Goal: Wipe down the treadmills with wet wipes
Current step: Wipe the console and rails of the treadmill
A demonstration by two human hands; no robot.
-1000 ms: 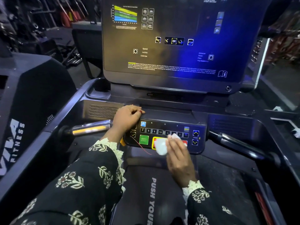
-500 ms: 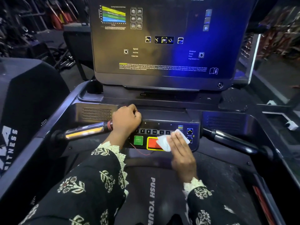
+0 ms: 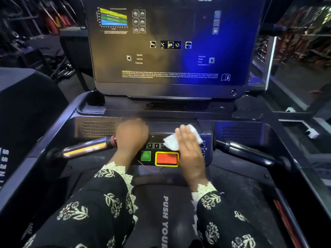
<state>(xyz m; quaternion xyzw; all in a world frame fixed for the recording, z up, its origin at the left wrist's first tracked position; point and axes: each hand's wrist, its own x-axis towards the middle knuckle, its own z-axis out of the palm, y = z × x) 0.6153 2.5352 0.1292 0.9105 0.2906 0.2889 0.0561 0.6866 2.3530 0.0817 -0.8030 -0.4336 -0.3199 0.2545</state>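
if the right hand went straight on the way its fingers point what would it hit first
Probably the raised ledge just above the keypad; the right hand lies flat on the wipe, fingers aimed at it. Depth is unclear.

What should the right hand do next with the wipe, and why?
Probably sweep the wipe leftward along the number keys: the right hand presses it flat over the panel's upper right, while those keys lie uncovered beside the left hand gripping the panel's left end.

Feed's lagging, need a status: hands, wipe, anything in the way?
Right hand flat, pressing wet wipe on control panel, upper right. Left hand curled at panel's left end, grip hidden. Red cord hangs below panel, clear of wipe.
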